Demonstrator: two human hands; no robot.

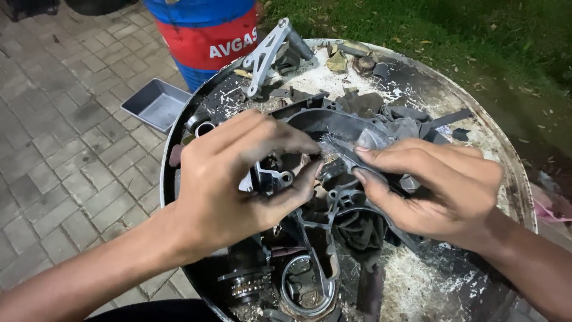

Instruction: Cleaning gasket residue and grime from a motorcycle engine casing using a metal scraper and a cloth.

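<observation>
On the paved ground at the far left lies grey brick paving point(65, 149), and at the top stands a blue drum point(205, 36) with a broad red band carrying white lettering. Just below the drum a shallow grey rectangular tray point(156, 104) juts out past the edge of the bench; it looks bare inside. The bench point(512, 179) is a round dark metal top, streaked with white powder and scraps, and it carries a heap of dark engine parts.

Over its left half the left hand point(238, 185) comes in from the lower left, forearm low, knuckles up. Its fingers point(280, 134) are curled, thumb below and forefinger above, pinched shut on the edge of the dark grey engine casing point(325, 203) that lies in the middle of the bench. Near the front edge sits a round ribbed part point(244, 283) and a ring-shaped opening of the casing.

At the rear, a pale grey metal bracket point(268, 53) stands tilted against other parts. Between the two hands a small tuft of bristles point(328, 146) shows, the head of a thin brush.

From the right the right hand point(429, 185) reaches in, palm turned toward the left hand, its thumb and forefinger closed on the brush's handle, the tuft resting against the casing. Dark rags point(393, 122) lie behind it, and grass point(417, 24) fills the upper right.
</observation>
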